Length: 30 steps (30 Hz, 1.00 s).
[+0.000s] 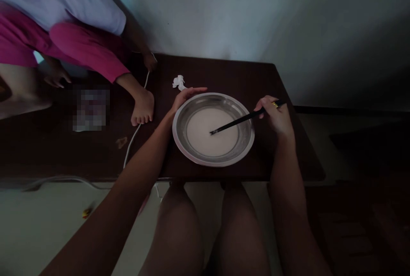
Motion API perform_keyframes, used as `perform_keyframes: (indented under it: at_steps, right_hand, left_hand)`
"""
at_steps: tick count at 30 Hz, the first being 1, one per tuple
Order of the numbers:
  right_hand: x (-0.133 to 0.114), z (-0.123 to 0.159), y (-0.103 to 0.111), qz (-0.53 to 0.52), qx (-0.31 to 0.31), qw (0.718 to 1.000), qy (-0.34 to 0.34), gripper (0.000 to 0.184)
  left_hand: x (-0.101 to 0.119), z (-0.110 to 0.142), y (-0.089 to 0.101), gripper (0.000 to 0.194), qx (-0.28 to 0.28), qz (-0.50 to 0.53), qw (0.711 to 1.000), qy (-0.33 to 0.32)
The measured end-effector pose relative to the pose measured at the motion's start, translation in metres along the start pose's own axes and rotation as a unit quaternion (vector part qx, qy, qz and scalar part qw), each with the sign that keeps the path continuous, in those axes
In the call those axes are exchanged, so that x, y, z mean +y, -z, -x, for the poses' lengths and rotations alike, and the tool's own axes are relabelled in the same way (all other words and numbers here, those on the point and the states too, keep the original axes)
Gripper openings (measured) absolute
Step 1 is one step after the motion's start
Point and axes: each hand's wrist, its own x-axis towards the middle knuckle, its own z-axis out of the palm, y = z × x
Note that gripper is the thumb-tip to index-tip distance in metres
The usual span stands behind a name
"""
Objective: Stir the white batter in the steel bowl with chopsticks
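A round metal bowl [182,137] holding a pale white liquid [205,139] sits on a dark wooden table [243,79]. My left hand [185,95] rests on the bowl's far left rim, fingers stretched along it. My right hand [275,115] is closed on a pair of black chopsticks [237,122], whose tips dip into the liquid near the bowl's middle.
A crumpled white tissue [178,82] lies just beyond the bowl. Another person in pink trousers squats on the table at the left, a bare foot [143,107] near the bowl. A white cable [133,139] runs across the table and over its front edge. A wall stands behind.
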Motion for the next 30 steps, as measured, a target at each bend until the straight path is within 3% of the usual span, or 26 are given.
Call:
perform_keyframes:
  at_steps: [3,8,10,15,17,23,25,30]
  right_hand:
    - [-0.004,0.000,-0.005,0.021,-0.024,0.999,-0.005,0.042]
    - [0.003,-0.004,0.003,0.027,0.104,0.994,0.006,0.048]
    - [0.005,-0.004,0.006,0.009,0.125,0.992,0.006,0.051]
    - [-0.001,0.000,-0.001,-0.011,-0.007,1.000,-0.011,0.045]
    - [-0.003,0.000,-0.005,0.005,-0.026,1.000,-0.013,0.043]
    - [0.007,-0.005,0.005,0.024,0.118,0.993,0.009,0.048]
    - [0.008,-0.005,0.008,0.008,0.137,0.990,0.011,0.051]
    - [0.003,-0.001,-0.001,-0.015,0.020,1.000,-0.003,0.045]
  left_hand:
    - [0.000,0.001,0.000,0.042,-0.002,-0.009,1.000,-0.003]
    - [0.001,0.001,0.001,0.043,-0.006,-0.006,1.000,-0.001]
    - [0.001,0.001,0.000,0.043,-0.004,-0.008,1.000,-0.002]
    - [0.003,0.003,-0.001,0.043,-0.005,-0.006,1.000,0.001]
    - [0.002,0.002,-0.001,0.042,-0.006,-0.004,1.000,0.002]
    - [-0.002,-0.002,0.003,0.042,-0.011,-0.002,1.000,-0.004]
    - [-0.002,-0.002,0.003,0.042,-0.008,-0.003,1.000,-0.004]
    - [-0.001,0.000,0.001,0.041,-0.007,-0.002,1.000,0.001]
